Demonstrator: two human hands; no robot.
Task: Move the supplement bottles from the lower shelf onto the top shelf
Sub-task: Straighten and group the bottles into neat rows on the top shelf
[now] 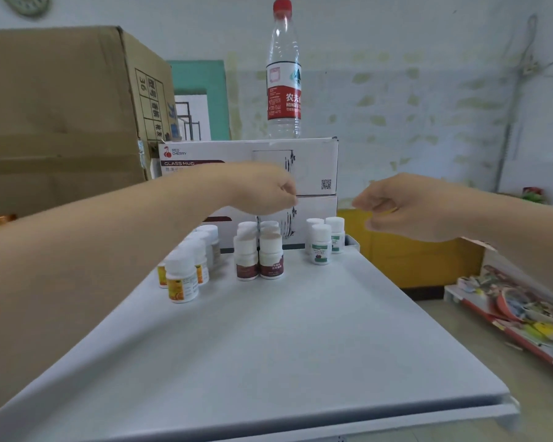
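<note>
Your left hand [268, 189] and right hand [396, 208] hover over top shelf [300, 346], fingers loosely curled, empty. Supplement bottles [259, 253] stand in three clusters at shelf's back. Lower shelf unseen. Grip next bottle round body, set upright beside matching cluster, no nudging neighbours.

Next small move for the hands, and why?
Probably draw both hands back down for another load: the left hand and right hand hang loosely curled, apparently empty, above supplement bottles already standing on the top shelf. The lower shelf is out of view.
</note>
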